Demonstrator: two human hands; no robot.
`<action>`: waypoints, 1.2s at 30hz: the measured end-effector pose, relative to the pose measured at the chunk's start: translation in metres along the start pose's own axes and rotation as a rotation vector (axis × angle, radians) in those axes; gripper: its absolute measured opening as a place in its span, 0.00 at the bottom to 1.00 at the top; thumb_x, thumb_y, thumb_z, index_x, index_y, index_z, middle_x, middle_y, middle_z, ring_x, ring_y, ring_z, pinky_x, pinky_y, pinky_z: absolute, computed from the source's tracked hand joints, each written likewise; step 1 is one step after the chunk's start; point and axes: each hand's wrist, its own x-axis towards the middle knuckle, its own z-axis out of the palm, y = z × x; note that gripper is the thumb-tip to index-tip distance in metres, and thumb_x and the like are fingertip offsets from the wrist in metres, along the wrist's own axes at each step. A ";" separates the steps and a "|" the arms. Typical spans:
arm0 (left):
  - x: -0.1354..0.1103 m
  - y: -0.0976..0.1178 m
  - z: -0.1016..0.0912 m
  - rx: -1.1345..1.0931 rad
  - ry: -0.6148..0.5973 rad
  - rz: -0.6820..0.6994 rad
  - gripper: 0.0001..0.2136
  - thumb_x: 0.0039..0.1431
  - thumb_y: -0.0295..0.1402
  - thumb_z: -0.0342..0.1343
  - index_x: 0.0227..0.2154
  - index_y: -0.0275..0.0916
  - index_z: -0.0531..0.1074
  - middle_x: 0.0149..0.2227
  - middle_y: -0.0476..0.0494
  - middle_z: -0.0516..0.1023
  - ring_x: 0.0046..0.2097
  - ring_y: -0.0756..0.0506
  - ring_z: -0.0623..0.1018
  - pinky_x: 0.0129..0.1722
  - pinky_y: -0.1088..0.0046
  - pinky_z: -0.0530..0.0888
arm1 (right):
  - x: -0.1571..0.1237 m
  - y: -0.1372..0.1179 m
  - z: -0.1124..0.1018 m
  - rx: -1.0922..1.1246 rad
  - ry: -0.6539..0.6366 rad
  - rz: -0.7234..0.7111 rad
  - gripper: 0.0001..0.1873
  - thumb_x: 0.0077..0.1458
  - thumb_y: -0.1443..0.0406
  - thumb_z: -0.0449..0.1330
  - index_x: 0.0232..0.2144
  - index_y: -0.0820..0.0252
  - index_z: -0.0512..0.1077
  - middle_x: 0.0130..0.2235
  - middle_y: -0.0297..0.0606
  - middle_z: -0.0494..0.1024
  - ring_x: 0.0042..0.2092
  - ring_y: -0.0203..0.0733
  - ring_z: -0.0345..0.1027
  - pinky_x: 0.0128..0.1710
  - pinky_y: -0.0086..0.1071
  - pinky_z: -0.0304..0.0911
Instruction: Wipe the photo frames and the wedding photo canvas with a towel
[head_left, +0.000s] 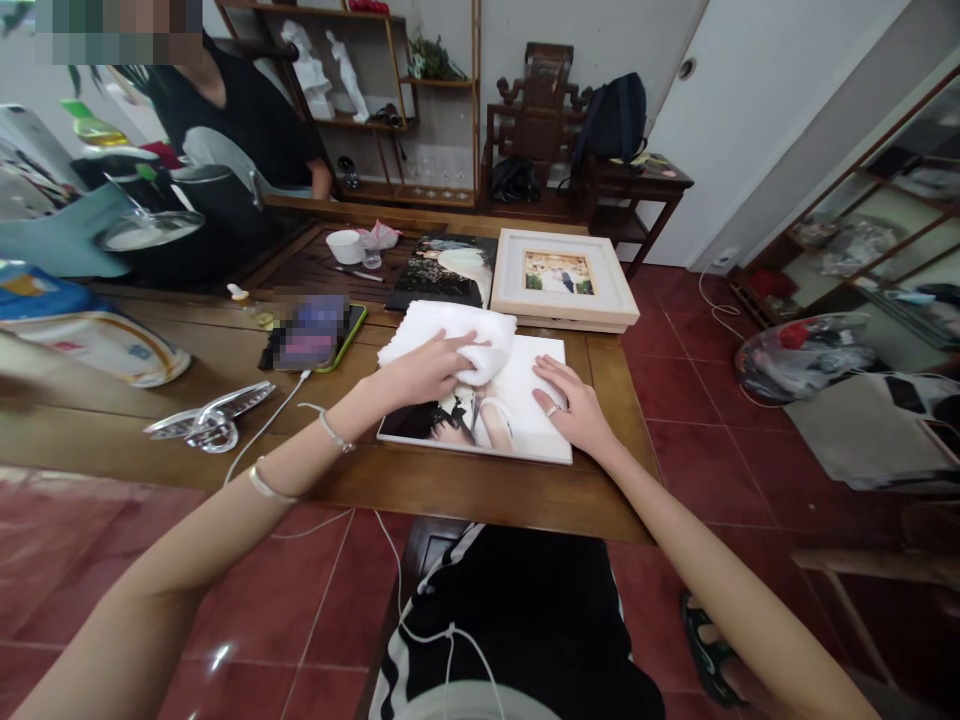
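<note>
A photo panel (pixel 525 405) with a white margin lies flat on the wooden table (pixel 480 490) in front of me. My left hand (pixel 427 368) is closed on a white cloth (pixel 457 335) that rests on the panel's upper left part. Flat on the panel's right side lies my right hand (pixel 574 408), fingers stretched out, with a ring on one finger.
A white-framed picture (pixel 564 278) and a dark photo print (pixel 450 268) lie behind the panel. A phone (pixel 315 335) on a white cable (pixel 262 430) lies to the left, beside a metal clip (pixel 210 418). Another person in black (pixel 240 120) sits across. Bags (pixel 802 355) lie on the floor, right.
</note>
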 end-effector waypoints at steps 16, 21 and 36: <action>-0.116 0.094 -0.008 -0.163 -0.096 -0.049 0.19 0.48 0.14 0.49 0.29 0.42 0.79 0.66 0.50 0.63 0.69 0.41 0.59 0.68 0.56 0.59 | 0.001 0.000 0.001 -0.011 0.005 -0.004 0.20 0.60 0.60 0.57 0.52 0.58 0.75 0.59 0.46 0.73 0.64 0.49 0.62 0.65 0.49 0.56; -0.105 0.085 -0.018 -0.186 -0.142 -0.072 0.18 0.51 0.14 0.48 0.31 0.40 0.79 0.66 0.48 0.64 0.68 0.41 0.61 0.67 0.60 0.59 | 0.001 0.002 0.001 -0.003 0.005 -0.002 0.20 0.60 0.60 0.57 0.52 0.58 0.75 0.59 0.46 0.73 0.64 0.49 0.62 0.66 0.50 0.56; -0.009 -0.052 -0.002 -0.040 0.094 -0.069 0.13 0.55 0.22 0.47 0.33 0.36 0.77 0.35 0.42 0.82 0.44 0.41 0.79 0.55 0.64 0.71 | 0.000 0.002 0.001 0.006 0.007 -0.005 0.19 0.59 0.60 0.57 0.52 0.56 0.75 0.59 0.45 0.73 0.64 0.50 0.62 0.65 0.51 0.56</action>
